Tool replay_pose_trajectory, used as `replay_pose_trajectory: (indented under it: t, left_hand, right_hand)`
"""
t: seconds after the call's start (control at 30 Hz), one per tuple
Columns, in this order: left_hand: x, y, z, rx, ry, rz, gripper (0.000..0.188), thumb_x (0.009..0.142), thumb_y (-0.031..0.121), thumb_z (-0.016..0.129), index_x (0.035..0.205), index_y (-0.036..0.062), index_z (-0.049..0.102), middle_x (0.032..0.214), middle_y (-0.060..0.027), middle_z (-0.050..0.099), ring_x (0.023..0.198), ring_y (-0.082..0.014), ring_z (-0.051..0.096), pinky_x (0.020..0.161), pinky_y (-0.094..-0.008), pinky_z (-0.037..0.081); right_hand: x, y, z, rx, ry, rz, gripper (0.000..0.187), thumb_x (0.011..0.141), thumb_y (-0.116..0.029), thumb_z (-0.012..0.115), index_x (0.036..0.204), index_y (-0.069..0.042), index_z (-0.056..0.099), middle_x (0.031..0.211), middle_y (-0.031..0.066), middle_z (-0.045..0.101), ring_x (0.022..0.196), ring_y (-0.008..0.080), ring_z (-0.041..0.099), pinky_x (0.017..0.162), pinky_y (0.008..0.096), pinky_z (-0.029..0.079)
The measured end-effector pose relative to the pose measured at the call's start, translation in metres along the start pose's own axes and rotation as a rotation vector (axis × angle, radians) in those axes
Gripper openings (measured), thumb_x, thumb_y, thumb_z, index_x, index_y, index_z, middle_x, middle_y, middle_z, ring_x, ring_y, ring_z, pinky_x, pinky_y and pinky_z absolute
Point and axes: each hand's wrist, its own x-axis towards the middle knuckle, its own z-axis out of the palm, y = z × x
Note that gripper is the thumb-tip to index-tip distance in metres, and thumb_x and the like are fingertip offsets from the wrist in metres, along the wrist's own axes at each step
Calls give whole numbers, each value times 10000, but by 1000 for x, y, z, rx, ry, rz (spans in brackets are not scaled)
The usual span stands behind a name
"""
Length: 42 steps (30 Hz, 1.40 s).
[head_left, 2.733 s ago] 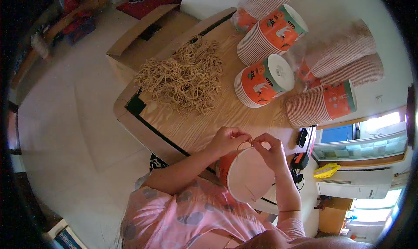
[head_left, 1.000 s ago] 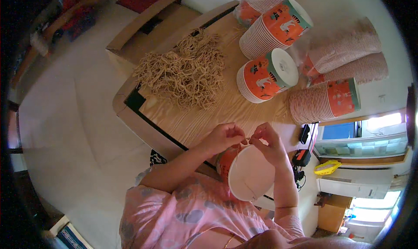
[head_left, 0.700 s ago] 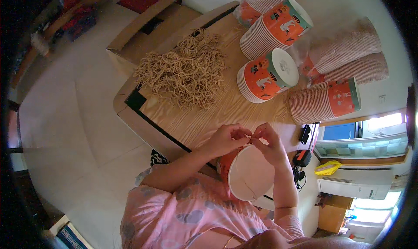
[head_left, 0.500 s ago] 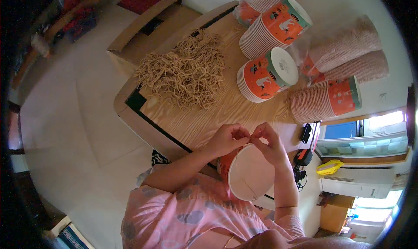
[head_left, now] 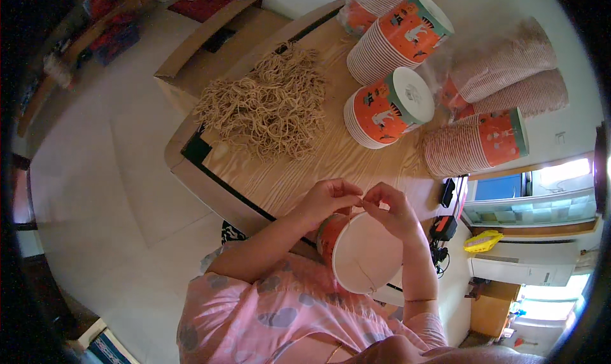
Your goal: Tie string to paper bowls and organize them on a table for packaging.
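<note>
Lower middle of the frame: both hands meet at the top rim of an orange paper bucket (head_left: 356, 252) with a white inside, held in front of the person's pink top.
Left hand (head_left: 326, 200): fingers pinched shut on something thin at the bucket's rim, too small to tell what exactly.
Right hand (head_left: 393, 210): fingers also pinched together at the rim, fingertips just about touching the left hand's.
Bucket: tilted so its open mouth faces the camera, a thin line runs across the white inside.
Table (head_left: 331, 167): light wood, fills the upper middle of the frame.
Cord pile (head_left: 267, 106): big tangled heap of tan cords on the table's left part, well apart from the hands.
Bucket stacks (head_left: 388, 106): several lying stacks of the same orange buckets at the upper right, some in clear plastic wrap.
Cardboard box (head_left: 210, 36): open, upper left, beyond the table.
</note>
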Motion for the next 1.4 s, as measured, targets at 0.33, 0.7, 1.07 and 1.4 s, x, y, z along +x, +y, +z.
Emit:
replay_pose_trajectory:
  t: [0.33,0.7,1.07,1.4]
  left_hand:
    - [-2,0,2,162,14,114,220,795,70,634,1000,6,591,874,-55,636,787,-109,596,702,-236,482]
    - [-3,2,1,207,48,103,131,807,165,644,891,64,632,820,-9,648,668,-75,546,621,-205,453]
    - [-8,7,-2,332,181,136,137,782,128,661,860,16,644,801,-27,648,693,-70,566,633,-218,465]
    - [-5,3,-10,506,192,321,138,781,134,660,843,11,650,766,-42,648,675,-72,575,619,-228,474]
  right_hand:
    - [0,3,1,-67,21,31,86,789,-93,625,852,-37,612,774,18,600,722,102,519,690,259,432]
    - [0,6,1,20,39,21,86,780,-89,633,822,-22,599,740,13,590,697,89,505,667,245,421]
    - [0,0,3,-57,53,40,100,801,-111,608,817,-14,620,719,21,591,665,91,484,623,249,420]
    - [-1,2,4,-79,58,17,115,809,-123,612,819,-9,602,697,29,577,651,100,487,624,263,428]
